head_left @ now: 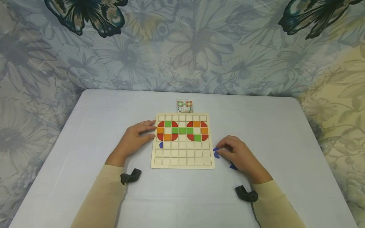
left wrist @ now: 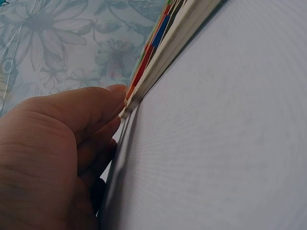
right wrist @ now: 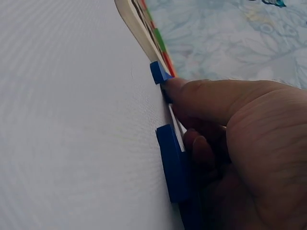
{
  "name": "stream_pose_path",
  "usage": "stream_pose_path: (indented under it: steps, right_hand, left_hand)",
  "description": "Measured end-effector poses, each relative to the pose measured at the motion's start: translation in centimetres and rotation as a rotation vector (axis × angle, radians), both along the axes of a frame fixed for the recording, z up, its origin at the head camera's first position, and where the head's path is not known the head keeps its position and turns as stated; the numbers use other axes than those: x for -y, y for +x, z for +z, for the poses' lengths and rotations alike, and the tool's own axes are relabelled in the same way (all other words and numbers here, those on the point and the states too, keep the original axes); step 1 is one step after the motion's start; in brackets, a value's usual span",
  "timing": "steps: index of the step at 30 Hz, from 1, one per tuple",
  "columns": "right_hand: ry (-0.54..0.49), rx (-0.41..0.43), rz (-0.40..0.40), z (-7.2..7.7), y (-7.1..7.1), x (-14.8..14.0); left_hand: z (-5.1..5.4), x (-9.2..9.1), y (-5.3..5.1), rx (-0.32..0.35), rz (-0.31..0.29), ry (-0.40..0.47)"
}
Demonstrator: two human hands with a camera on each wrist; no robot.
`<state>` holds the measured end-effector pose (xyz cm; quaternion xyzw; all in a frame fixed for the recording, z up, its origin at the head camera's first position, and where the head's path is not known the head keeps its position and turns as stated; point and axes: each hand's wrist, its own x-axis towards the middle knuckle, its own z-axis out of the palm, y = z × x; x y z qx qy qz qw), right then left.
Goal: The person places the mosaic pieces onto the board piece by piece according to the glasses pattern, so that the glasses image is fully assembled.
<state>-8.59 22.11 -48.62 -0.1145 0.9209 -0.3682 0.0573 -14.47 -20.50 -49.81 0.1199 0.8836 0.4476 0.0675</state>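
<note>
A square wooden grid board [head_left: 182, 163] lies on the table, with red, green and orange pieces forming two joined rings in its upper rows. One blue half-round piece [head_left: 161, 145] sits in a cell below the left ring. My left hand [head_left: 131, 141] touches the board's left edge with its fingers extended. Just off the right edge, my right hand [head_left: 240, 155] pinches a small blue piece [right wrist: 157, 72] between thumb and forefinger. A second blue piece [head_left: 217, 155] lies right below the fingertips. Another blue piece [head_left: 233, 166] is partly covered by the right hand.
Behind the board lies a small pattern card [head_left: 185, 105] showing a similar coloured design. The white-covered table [head_left: 182, 199] reaches back to a flowered cloth backdrop [head_left: 182, 47]. Black wrist cameras [head_left: 131, 176] sit at both sleeves.
</note>
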Motion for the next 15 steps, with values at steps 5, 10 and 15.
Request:
stream_pose_path:
  steps: [5, 10, 15]
  right_hand:
    - [-0.006, 0.022, -0.015, 0.16, 0.14, 0.15]
    - [0.007, -0.006, 0.026, -0.05, 0.07, -0.02]
    - [0.011, -0.052, 0.023, -0.17, 0.07, -0.11]
  left_hand:
    - [0.13, -0.02, 0.06, 0.011, 0.002, -0.003]
    - [0.09, -0.01, 0.05, 0.009, 0.003, -0.003]
    - [-0.03, 0.02, 0.04, -0.002, -0.001, -0.003]
